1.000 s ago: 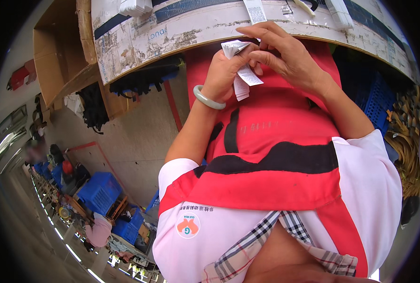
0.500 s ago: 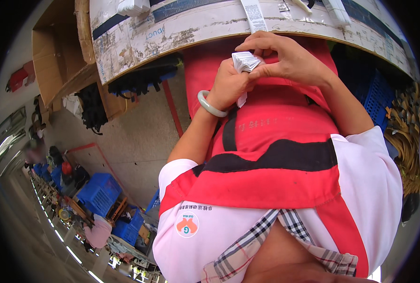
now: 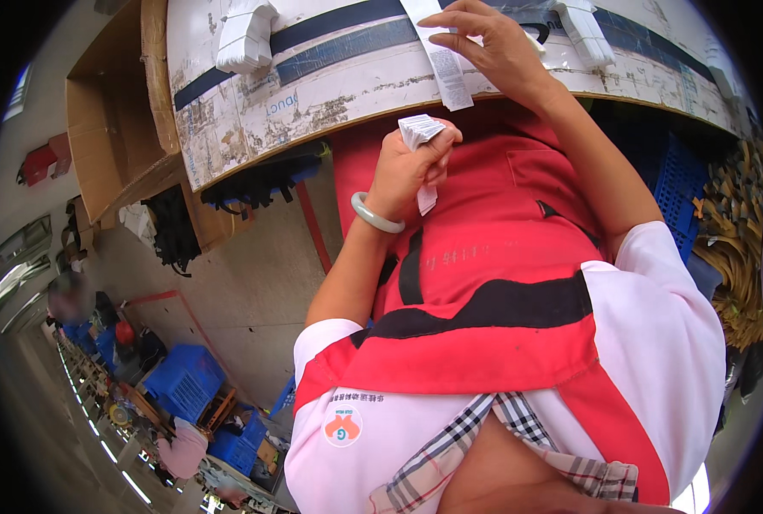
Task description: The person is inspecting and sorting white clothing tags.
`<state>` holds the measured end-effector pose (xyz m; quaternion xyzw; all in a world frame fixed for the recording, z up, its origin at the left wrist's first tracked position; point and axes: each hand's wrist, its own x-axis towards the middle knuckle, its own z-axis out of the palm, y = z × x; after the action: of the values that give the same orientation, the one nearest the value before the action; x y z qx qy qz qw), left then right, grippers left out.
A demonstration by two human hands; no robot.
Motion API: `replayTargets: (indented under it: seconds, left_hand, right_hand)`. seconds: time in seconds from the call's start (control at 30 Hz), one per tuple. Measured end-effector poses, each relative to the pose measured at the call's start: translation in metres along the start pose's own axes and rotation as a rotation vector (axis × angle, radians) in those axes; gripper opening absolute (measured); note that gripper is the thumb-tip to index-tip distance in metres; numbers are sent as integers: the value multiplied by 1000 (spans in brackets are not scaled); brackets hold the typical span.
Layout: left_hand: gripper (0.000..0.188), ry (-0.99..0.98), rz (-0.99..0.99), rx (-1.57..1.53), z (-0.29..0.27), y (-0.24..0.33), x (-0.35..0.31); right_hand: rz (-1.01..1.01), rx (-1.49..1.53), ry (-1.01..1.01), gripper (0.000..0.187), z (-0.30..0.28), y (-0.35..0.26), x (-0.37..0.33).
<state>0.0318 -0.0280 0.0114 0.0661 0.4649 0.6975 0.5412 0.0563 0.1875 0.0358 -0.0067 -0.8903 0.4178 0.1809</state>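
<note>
My left hand point(image 3: 403, 176), a pale bangle on its wrist, is closed around a fanned stack of folded white labels point(image 3: 418, 130). A white end of the stack pokes out below the fist, in front of the red apron. On the table lies a long strip of printed white labels point(image 3: 447, 75), its near end hanging over the front edge. My right hand point(image 3: 493, 47) is over this strip with thumb and fingers apart. Nothing shows between its fingers; whether a fingertip touches the strip I cannot tell.
Bundles of white labels sit on the worn table point(image 3: 330, 94), one at left point(image 3: 246, 38) and one at right point(image 3: 584, 34). An open cardboard box point(image 3: 116, 111) stands left of the table. A blue crate point(image 3: 679, 193) is below its right side. Another person point(image 3: 183, 450) is far off, lower left.
My right hand has left the stack and moved up and away over the table, its fingers spreading. The left hand has come slightly lower, still holding the labels.
</note>
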Motion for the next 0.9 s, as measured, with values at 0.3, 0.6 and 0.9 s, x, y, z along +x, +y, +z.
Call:
replayTargets:
  seconds: [0.3,0.6,0.9]
  left_hand:
    - [10,187,268,316,-12,11,18]
    - [18,275,502,524,-13,29,40]
    - [23,305,645,638,-21,22,42]
  right_hand:
    - [66,-5,118,11,16,29,0]
    - [255,-55,84,14,8,19,9]
    - [42,-38,118,10,14,29,4]
